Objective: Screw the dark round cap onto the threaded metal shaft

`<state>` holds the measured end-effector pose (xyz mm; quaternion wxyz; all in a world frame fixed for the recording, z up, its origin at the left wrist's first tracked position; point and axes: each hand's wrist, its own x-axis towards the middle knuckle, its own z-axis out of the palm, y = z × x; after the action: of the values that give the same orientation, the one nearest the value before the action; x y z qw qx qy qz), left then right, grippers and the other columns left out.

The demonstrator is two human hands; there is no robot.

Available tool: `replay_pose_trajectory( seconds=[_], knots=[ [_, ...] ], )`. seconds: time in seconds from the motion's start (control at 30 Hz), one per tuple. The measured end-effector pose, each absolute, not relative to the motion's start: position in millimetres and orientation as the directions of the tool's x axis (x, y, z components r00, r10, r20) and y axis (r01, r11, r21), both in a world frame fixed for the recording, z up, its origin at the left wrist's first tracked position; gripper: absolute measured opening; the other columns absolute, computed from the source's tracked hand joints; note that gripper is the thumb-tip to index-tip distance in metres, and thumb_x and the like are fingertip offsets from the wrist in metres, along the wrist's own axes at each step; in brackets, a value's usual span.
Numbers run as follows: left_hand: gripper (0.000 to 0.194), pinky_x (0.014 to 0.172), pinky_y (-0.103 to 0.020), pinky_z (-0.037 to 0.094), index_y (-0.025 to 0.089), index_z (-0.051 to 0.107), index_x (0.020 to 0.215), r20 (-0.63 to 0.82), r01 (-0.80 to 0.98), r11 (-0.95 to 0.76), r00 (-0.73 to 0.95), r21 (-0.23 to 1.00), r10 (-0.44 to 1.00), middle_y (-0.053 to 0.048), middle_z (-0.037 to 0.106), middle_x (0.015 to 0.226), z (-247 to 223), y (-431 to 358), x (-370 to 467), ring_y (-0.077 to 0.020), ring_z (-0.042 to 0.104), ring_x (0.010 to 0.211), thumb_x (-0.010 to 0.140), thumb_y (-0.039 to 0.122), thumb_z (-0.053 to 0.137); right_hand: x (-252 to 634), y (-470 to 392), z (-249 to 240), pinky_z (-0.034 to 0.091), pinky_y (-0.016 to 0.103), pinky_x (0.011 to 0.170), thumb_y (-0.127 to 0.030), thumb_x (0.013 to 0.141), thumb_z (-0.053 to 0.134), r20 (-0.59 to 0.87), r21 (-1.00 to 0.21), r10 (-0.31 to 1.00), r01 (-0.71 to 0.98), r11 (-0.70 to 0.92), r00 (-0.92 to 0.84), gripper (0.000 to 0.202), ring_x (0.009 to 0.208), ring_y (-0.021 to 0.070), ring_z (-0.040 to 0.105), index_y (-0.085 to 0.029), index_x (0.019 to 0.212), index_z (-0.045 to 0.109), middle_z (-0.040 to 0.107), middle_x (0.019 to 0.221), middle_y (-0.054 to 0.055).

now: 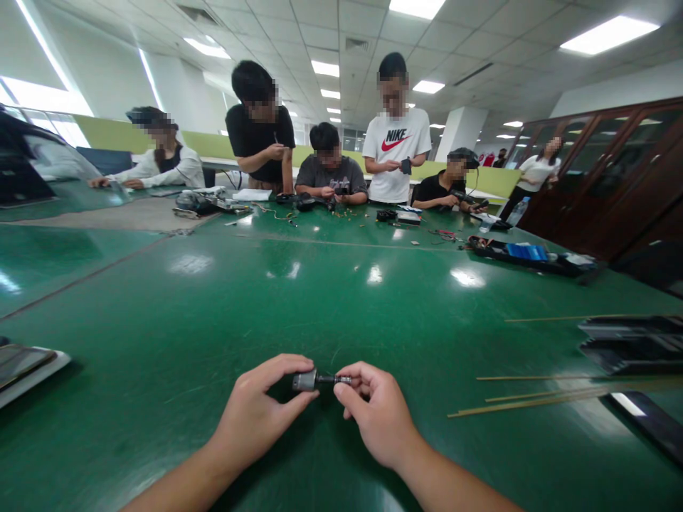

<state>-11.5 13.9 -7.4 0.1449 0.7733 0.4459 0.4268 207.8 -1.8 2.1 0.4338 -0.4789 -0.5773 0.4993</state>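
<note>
Bare left hand [261, 412], bare right hand [381, 412], uncovered wrists [221, 442], bare forearms [181, 480] to the view's edge

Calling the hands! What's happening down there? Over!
Left hand gripping thick end of grey part. Right hand pinching its thin end. Part spans both hands. Thin rods off to the right, apart from both hands.

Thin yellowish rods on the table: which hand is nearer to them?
Right. The right hand is left of the rods, with a gap; the left hand is farther left, holding the wide end of the grey part.
</note>
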Motion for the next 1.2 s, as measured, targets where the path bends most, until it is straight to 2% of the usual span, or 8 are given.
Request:
replay_pose_trajectory(
  seconds=[0.53, 1.2],
  knots=[
    [0.03, 0.098, -0.032, 0.052, 0.03, 0.067, 0.11, 0.528, 0.577, -0.547, 0.222, 0.607, 0.82, 0.001, 0.072, 0.111, -13.0, 16.0, -14.1, -0.0178, 0.068, 0.105, 0.083, 0.029, 0.078, 208.9, -0.2, -0.9, 0.045, 0.025, 0.057, -0.028, 0.089, 0.065, 0.013, -0.994, 0.99, 0.108, 0.029, -0.144, 0.017, 0.06, 0.0132, 0.06, -0.014, 0.098, 0.069, 0.064, 0.074, 0.001],
    [0.03, 0.097, -0.034, 0.052, 0.029, 0.066, 0.111, 0.515, 0.575, -0.53, 0.208, 0.623, 0.832, 0.0, 0.072, 0.112, -10.4, 16.5, -14.9, -0.0198, 0.067, 0.106, 0.082, 0.031, 0.078, 209.3, 1.8, -1.0, 0.045, 0.025, 0.055, -0.026, 0.087, 0.067, 0.021, -0.998, 0.99, 0.063, 0.03, -0.138, 0.015, 0.058, 0.0133, 0.06, -0.014, 0.095, 0.068, 0.063, 0.074, 0.0]
  ],
)
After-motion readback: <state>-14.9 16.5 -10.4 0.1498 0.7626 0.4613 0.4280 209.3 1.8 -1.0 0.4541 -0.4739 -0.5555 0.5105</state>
